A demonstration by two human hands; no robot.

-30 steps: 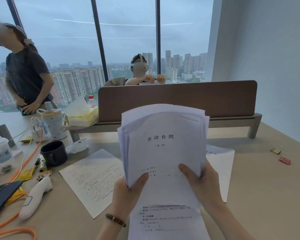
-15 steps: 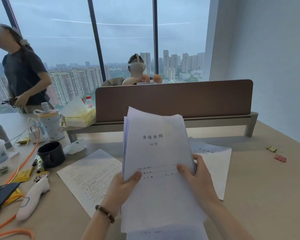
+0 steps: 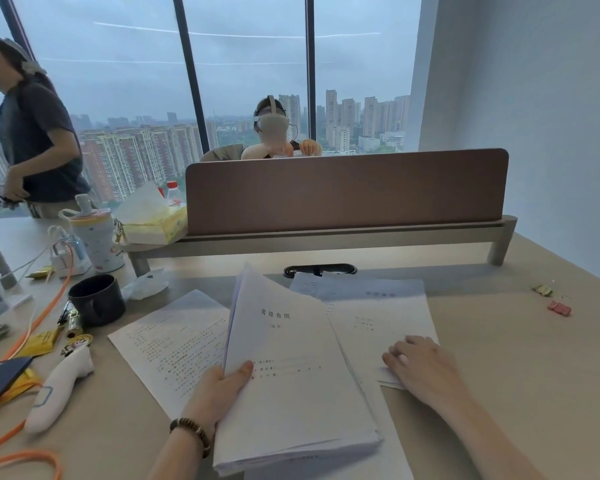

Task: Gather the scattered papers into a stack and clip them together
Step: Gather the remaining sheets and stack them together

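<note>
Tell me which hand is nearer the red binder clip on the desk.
Right. The right hand rests flat on the loose sheets, with bare desk between it and the red binder clip far to its right. The left hand holds the paper stack, farther left.

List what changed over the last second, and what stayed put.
The right hand let go of the white paper stack and now lies flat on the loose white sheets to the right. The left hand alone grips the stack, lowered from upright toward the beige desk. The printed sheet on the left, black mug and red binder clip kept their places.
</note>
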